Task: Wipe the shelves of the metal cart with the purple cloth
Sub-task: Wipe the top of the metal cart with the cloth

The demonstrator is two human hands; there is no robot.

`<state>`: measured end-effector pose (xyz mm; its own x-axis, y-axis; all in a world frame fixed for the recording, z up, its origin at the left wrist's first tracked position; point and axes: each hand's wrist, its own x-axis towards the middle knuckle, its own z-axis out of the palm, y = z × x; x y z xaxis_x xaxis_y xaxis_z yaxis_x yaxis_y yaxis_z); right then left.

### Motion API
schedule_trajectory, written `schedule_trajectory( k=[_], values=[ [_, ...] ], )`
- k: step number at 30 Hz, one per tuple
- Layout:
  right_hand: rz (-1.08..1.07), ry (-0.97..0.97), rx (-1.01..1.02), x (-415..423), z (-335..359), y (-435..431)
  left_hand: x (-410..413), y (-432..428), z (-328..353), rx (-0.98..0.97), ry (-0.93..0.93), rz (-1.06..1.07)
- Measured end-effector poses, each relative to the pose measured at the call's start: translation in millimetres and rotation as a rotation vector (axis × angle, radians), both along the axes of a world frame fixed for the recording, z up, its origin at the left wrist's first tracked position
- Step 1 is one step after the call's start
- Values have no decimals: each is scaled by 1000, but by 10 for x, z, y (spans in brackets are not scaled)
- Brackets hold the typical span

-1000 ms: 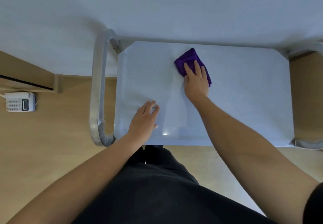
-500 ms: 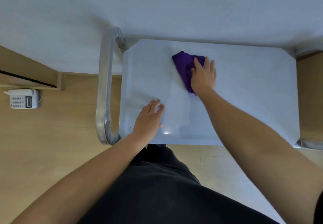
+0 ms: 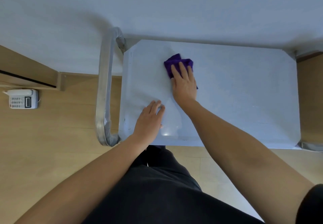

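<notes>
The purple cloth (image 3: 176, 62) lies bunched on the top shelf (image 3: 244, 92) of the metal cart (image 3: 305, 145), in the left half of the shelf and toward its far edge, though short of touching that edge. The right hand (image 3: 184, 85) rests on top of it. Its fingers (image 3: 182, 70) are stretched out, slightly apart, and pressed flat on the fabric rather than curled round it, so the near part of the cloth is hidden under the palm. The left hand (image 3: 148, 119) lies flat on the bare shelf near the front left corner, its fingers straight and close together, holding nothing. It appears to steady the cart.

The cloth looks soft, light and limp, folding into loose humps at its far end. It probably gives no resistance of its own and will follow only where the palm drags it. The shelf looks smooth and slick, so the cloth should glide easily, and it may slip out from under a light touch. The best hold is likely a broad, flat press over the middle of the bunch, with stray corners tucked beneath the hand.

The cart's tubular handle (image 3: 104, 92) runs along the left edge of the shelf. A telephone (image 3: 23, 99) sits on the floor (image 3: 52, 145) well to the left.
</notes>
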<state>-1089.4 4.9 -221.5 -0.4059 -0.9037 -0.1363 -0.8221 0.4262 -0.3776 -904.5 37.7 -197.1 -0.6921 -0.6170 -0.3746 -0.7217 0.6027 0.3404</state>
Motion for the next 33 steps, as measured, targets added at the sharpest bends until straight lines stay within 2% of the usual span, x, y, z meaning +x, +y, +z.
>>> schedule_trajectory(
  k=[3,5,9,11,14,17,19,21,26,30,33],
  values=[
    [243,69,-43,43,-80,-38,7,6,0,-16,-8,-14],
    [269,108,-47,-171,-108,-117,12,-2,-4,-20,6,-15],
    [-171,55,33,-613,-53,-261,16,-12,-14,-16,20,-16],
    [-231,68,49,-527,-61,-315,23,-9,-12,-15,25,-13],
    [42,77,-59,-130,-93,-330,35,-2,-19,-11,19,-21],
    [367,83,-64,150,-33,-301,58,5,-43,-25,13,-34],
    [406,87,-52,71,37,-325,77,19,-67,-40,21,-42],
    [330,81,-56,-132,31,-319,93,23,-80,-51,33,-45],
    [-57,76,-86,-593,-16,60,152,39,-80,-85,45,-29],
    [-188,103,-117,-101,-12,433,189,181,-65,-98,14,60],
    [-123,86,-123,510,-28,779,149,220,-67,-100,-26,80]
  ],
)
